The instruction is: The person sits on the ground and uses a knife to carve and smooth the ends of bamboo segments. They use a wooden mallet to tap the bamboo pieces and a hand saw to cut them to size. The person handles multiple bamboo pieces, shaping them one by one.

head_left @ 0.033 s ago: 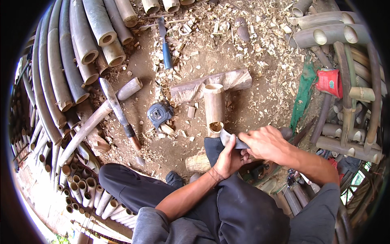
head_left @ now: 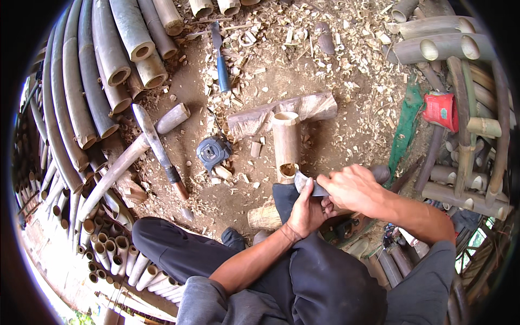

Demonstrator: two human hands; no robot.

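Observation:
A grey metal blade (head_left: pixel 314 188) with a broad, flat face lies between my hands, above my lap. My left hand (head_left: pixel 307 210) is closed around it from below, thumb laid along its face near the tip. Curled over the other end is my right hand (head_left: pixel 352 188), its fingertips against the blade; a handle, if any, is hidden. Just beyond the blade a bamboo section (head_left: pixel 286 142) with an open top end and a hole cut near its lower end leans on a rough wood block (head_left: pixel 319 106). My dark-trousered knee touches near its lower end.
A tape measure (head_left: pixel 213 153), a machete (head_left: pixel 154 141) and a blue-handled chisel (head_left: pixel 222 70) lie left of the block. Bamboo poles (head_left: pixel 95 70) are stacked at the left. Wood chips (head_left: pixel 346 76) cover the ground. A red pouch (head_left: pixel 440 111) hangs by a bamboo frame at right.
My right hand has shifted slightly along the blade, covering a little more of it. My left hand keeps its hold, and the tools on the ground lie as before.

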